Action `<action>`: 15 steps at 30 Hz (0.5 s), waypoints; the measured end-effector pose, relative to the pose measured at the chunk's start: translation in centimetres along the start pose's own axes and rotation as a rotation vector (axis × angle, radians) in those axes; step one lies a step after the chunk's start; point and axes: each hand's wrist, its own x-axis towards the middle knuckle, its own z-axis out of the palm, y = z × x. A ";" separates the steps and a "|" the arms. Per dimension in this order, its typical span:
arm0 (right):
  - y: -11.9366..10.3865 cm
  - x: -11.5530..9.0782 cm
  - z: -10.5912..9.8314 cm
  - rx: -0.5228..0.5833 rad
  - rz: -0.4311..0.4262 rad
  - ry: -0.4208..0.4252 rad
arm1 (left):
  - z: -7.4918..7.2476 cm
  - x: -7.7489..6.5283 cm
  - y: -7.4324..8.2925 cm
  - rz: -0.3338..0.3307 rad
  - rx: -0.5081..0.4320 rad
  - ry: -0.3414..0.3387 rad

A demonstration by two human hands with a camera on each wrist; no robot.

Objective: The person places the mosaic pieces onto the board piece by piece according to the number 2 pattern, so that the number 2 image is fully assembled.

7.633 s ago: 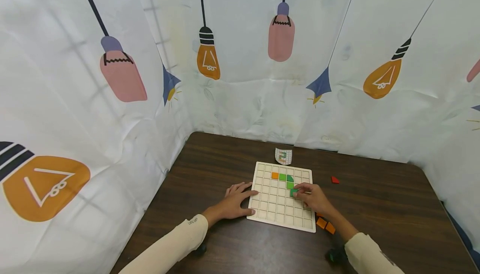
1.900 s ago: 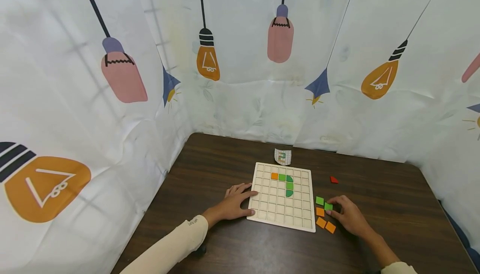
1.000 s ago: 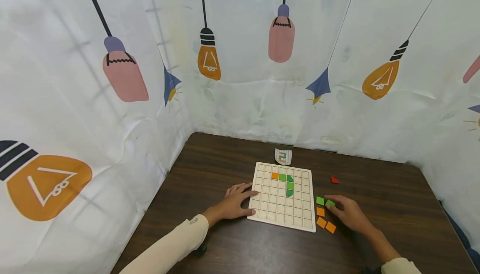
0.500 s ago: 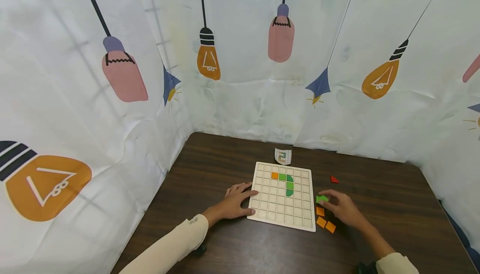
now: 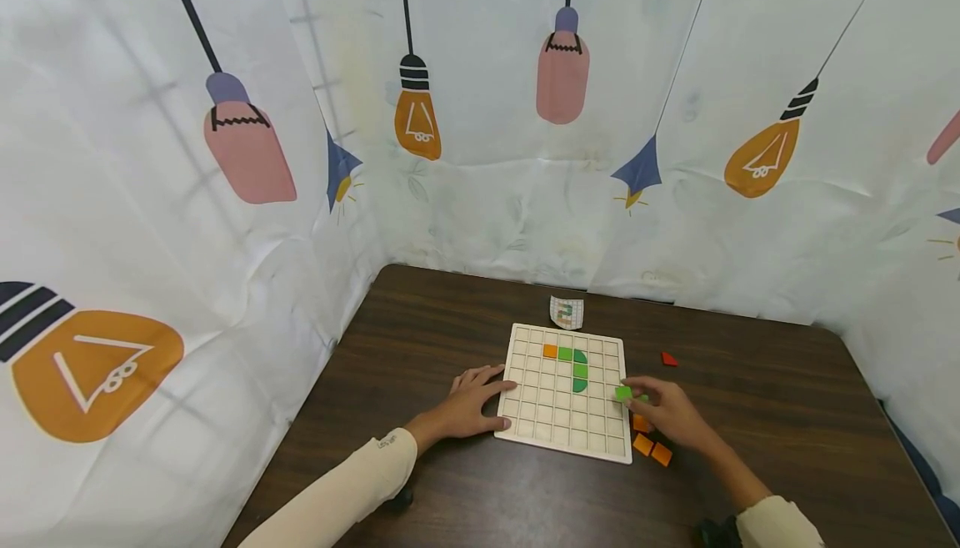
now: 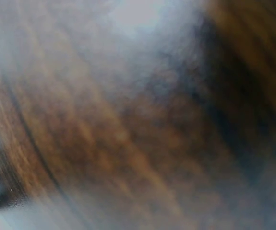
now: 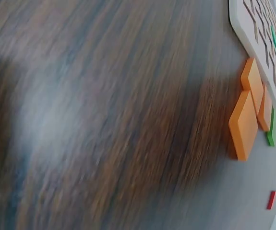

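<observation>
A white gridded board (image 5: 536, 414) lies on the dark wooden table. My left hand (image 5: 468, 406) rests at its left edge with fingers spread over the rim. Between thumb and fingertips my right hand (image 5: 671, 413) pinches a light green square tile (image 5: 622, 394) over the board's right edge. Set in the grid are an orange square (image 5: 550, 351), two light green squares (image 5: 566, 354) and two dark green quarter-round tiles (image 5: 580, 384). Another light green tile (image 7: 272, 127) lies by the board in the right wrist view, mostly covered by my right hand in the head view.
Three loose orange tiles (image 5: 642, 444) lie off the board's lower right corner. A red triangular tile (image 5: 669, 359) sits farther back on the right. Behind the board stands a small curled pattern card (image 5: 566, 313). Printed cloth hangs behind the table.
Earlier my right hand was at a dark green quarter-round tile, which now lies in the grid. It then took a light green tile and moved left to the board's edge. My left hand stayed put.
</observation>
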 end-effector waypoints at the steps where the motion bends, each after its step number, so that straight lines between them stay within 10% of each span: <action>1: -0.1 0.1 0.1 0.013 -0.006 -0.005 | 0.0 0.0 0.0 0.000 -0.001 -0.001; 15: -1.7 1.6 2.2 0.092 -0.024 0.002 | 0.0 0.0 0.1 -0.003 -0.004 -0.003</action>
